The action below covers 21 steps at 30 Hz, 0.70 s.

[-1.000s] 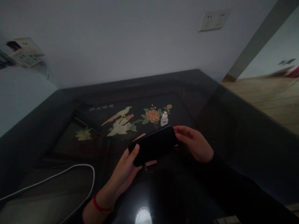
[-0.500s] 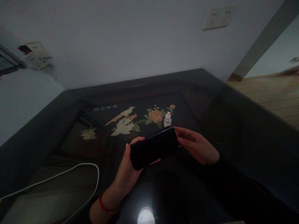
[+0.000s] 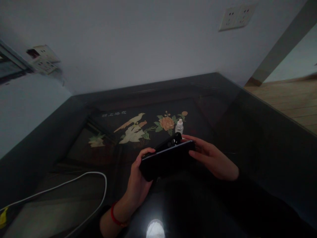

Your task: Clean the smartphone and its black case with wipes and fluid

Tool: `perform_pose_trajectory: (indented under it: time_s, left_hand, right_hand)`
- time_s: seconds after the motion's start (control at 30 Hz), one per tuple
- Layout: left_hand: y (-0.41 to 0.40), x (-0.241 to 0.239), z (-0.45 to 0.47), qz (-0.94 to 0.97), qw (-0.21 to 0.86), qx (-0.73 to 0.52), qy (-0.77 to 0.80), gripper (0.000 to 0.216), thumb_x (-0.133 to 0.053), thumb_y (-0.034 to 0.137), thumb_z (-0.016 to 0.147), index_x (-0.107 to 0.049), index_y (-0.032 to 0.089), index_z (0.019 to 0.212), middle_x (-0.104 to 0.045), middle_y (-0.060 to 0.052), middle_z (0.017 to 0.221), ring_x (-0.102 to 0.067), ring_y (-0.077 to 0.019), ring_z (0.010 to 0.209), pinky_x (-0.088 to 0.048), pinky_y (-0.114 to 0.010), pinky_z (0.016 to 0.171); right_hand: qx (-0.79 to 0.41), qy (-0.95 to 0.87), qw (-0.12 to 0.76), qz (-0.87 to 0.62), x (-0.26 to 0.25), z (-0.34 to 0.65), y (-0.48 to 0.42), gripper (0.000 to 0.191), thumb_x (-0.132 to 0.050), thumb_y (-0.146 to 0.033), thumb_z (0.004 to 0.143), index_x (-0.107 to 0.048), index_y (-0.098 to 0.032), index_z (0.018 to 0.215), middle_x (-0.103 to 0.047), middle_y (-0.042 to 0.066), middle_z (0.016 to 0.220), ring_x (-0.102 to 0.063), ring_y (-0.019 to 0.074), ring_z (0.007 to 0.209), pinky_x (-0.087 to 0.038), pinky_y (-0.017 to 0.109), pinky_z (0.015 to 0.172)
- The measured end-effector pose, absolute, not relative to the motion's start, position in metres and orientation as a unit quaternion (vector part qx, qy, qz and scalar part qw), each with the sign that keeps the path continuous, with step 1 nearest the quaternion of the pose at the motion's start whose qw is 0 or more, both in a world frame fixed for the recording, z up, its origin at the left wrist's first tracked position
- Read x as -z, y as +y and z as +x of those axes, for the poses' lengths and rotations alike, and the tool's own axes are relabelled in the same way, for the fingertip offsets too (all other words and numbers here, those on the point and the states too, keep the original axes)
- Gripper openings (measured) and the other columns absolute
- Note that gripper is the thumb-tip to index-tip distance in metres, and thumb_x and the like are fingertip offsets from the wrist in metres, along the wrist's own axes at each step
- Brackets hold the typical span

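Observation:
A black smartphone (image 3: 165,162) is held sideways over the dark table, its screen toward me. Behind its upper edge shows a black phone case (image 3: 173,140) with round camera holes, tilted away from the phone at the right end and close to it at the left. My left hand (image 3: 140,175), with a red bracelet at the wrist, is closed around the left end of both. My right hand (image 3: 213,157) pinches the phone's right end, thumb on the front and fingers behind. A small clear bottle with a white cap (image 3: 179,126) stands just beyond the case.
The glossy black table (image 3: 237,132) bears an inlaid bird and flower picture (image 3: 135,132). A white cable (image 3: 74,180) curls at the left, near a yellow object (image 3: 3,218). Wall sockets (image 3: 236,18) are above the table, more sockets (image 3: 46,59) at the left.
The phone's right end has come away from the case, opening a gap where the camera holes now show. My right hand has moved slightly right and down with the phone.

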<state>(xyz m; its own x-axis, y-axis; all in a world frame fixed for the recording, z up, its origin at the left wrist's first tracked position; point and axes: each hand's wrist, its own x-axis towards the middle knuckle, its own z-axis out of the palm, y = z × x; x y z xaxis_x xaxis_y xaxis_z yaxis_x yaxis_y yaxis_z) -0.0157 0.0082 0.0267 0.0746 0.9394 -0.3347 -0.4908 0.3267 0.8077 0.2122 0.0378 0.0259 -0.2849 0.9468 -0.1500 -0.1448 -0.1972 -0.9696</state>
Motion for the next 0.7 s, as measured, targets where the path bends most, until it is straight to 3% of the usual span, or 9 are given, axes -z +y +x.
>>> perform_pose_trajectory:
  time_s: [0.13, 0.33, 0.53, 0.63, 0.7]
  left_hand:
    - [0.008, -0.032, -0.013, 0.221, 0.654, -0.562, 0.455, 0.037, -0.063, 0.056, 0.072, -0.061, 0.026, 0.094, -0.061, 0.002, 0.085, -0.059, -0.0158, 0.076, -0.049, -0.024, 0.059]
    - [0.014, -0.038, -0.018, 0.150, 0.634, -0.617, 0.441, 0.029, -0.057, 0.048, 0.076, -0.061, 0.028, 0.097, -0.067, 0.003, 0.087, -0.064, -0.0167, 0.078, -0.050, -0.025, 0.062]
    - [0.016, -0.036, -0.023, 0.160, 0.697, -0.594, 0.368, 0.055, -0.052, 0.045, 0.080, -0.051, 0.032, 0.134, -0.065, -0.003, 0.124, -0.060, -0.0255, 0.114, -0.048, -0.040, 0.093]
    - [0.016, -0.033, -0.024, 0.188, 0.752, -0.540, 0.327, 0.051, -0.050, 0.046, 0.083, -0.055, 0.031, 0.131, -0.057, -0.002, 0.137, -0.051, -0.0262, 0.127, -0.040, -0.042, 0.104]
    - [0.015, -0.031, -0.026, 0.214, 0.785, -0.498, 0.300, 0.046, -0.053, 0.043, 0.082, -0.063, 0.025, 0.124, -0.060, -0.004, 0.133, -0.050, -0.0267, 0.128, -0.037, -0.041, 0.106]
  right_hand:
    - [-0.654, -0.488, 0.398, -0.420, -0.028, 0.211, 0.036, 0.076, -0.073, -0.034, 0.076, -0.038, -0.031, 0.143, -0.056, 0.006, 0.136, -0.061, 0.0225, 0.113, -0.050, 0.042, 0.096]
    - [-0.643, -0.391, 0.470, -0.462, -0.014, 0.196, 0.033, 0.055, -0.082, -0.035, 0.065, -0.058, -0.022, 0.112, -0.068, 0.006, 0.108, -0.068, 0.0212, 0.089, -0.058, 0.035, 0.075]
    - [-0.656, -0.337, 0.518, -0.434, -0.014, 0.188, 0.028, 0.061, -0.081, -0.040, 0.066, -0.055, -0.029, 0.121, -0.067, 0.005, 0.109, -0.068, 0.0189, 0.084, -0.060, 0.036, 0.071]
    - [-0.670, -0.353, 0.487, -0.434, -0.016, 0.191, 0.030, 0.078, -0.076, -0.049, 0.072, -0.039, -0.034, 0.138, -0.068, 0.002, 0.093, -0.069, 0.0172, 0.072, -0.061, 0.037, 0.068]
    - [-0.661, -0.369, 0.479, -0.444, -0.017, 0.194, 0.032, 0.082, -0.073, -0.051, 0.073, -0.034, -0.034, 0.143, -0.067, 0.001, 0.082, -0.067, 0.0164, 0.063, -0.061, 0.035, 0.062]
